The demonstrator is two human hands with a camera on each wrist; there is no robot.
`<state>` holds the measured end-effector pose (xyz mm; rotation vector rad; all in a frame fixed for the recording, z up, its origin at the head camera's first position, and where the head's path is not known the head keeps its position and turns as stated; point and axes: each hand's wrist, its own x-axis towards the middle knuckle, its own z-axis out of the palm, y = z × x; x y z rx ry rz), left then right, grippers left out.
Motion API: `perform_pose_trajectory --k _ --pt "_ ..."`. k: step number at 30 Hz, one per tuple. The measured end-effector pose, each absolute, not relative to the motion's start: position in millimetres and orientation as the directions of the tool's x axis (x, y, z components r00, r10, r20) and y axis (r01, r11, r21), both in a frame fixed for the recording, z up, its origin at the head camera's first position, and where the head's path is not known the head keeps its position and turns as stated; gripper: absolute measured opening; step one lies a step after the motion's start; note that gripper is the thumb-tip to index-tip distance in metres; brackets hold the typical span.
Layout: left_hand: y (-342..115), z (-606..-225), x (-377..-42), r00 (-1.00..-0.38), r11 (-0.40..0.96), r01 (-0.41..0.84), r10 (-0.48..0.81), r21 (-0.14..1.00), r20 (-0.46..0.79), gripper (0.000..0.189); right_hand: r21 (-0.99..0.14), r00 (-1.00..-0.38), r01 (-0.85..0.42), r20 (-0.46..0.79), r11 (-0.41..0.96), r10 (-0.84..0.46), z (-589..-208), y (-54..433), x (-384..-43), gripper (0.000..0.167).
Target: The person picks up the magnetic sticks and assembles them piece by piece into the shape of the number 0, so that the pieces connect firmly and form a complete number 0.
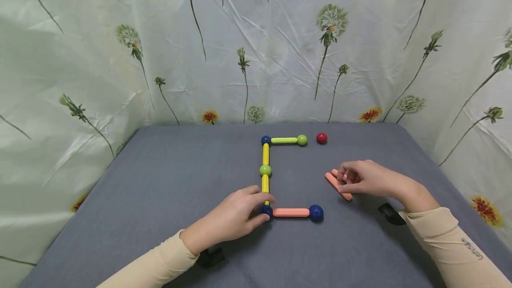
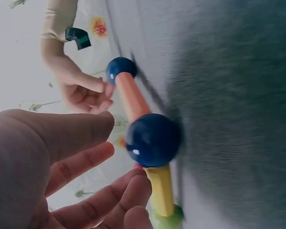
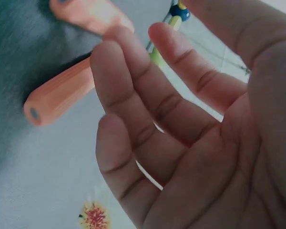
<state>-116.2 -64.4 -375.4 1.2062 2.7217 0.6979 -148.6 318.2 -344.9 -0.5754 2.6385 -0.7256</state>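
Note:
A chain of magnetic rods and balls lies on the table in an angular C shape. My left hand (image 1: 236, 212) is at its near left corner, thumb and fingers spread about a blue ball (image 2: 155, 140). From that ball a salmon rod (image 1: 291, 212) runs right to another blue ball (image 1: 316, 213). Two yellow rods (image 1: 266, 154) with a green ball (image 1: 265, 170) between them lead away to a far blue ball (image 1: 266, 140). My right hand (image 1: 370, 179) hovers loosely curved over two loose salmon rods (image 1: 333, 180), partly hiding them, with nothing in its grasp.
At the far side, a light green rod (image 1: 284, 140) ends in a green ball (image 1: 302, 140). A separate red ball (image 1: 322, 138) sits to its right. The grey table (image 1: 180, 168) meets a flower-printed curtain (image 1: 280, 88) behind. Dark bands circle both wrists.

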Motion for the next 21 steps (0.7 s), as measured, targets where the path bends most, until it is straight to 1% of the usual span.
perform_pose_trajectory --k 6,11,17,21 --pt "-43 -366 -123 -0.639 0.559 0.731 0.762 0.391 0.103 0.028 -0.497 -0.877 -0.270 -0.227 0.825 -0.424 -350 324 -152 0.030" --pt "-24 -367 -129 -0.604 0.526 0.752 0.792 0.396 0.095 0.029 -0.463 -0.879 -0.273 -0.235 0.843 -0.414 -351 324 -155 0.030" --pt "-5 -372 -134 -0.573 0.480 0.773 0.809 0.416 0.130 0.033 -0.466 -0.877 -0.279 -0.233 0.840 -0.420 -353 321 -157 0.028" --pt "4 -375 -136 -0.550 0.465 0.785 0.827 0.409 0.116 0.030 -0.467 -0.875 -0.271 -0.245 0.841 -0.418 -353 321 -159 0.027"
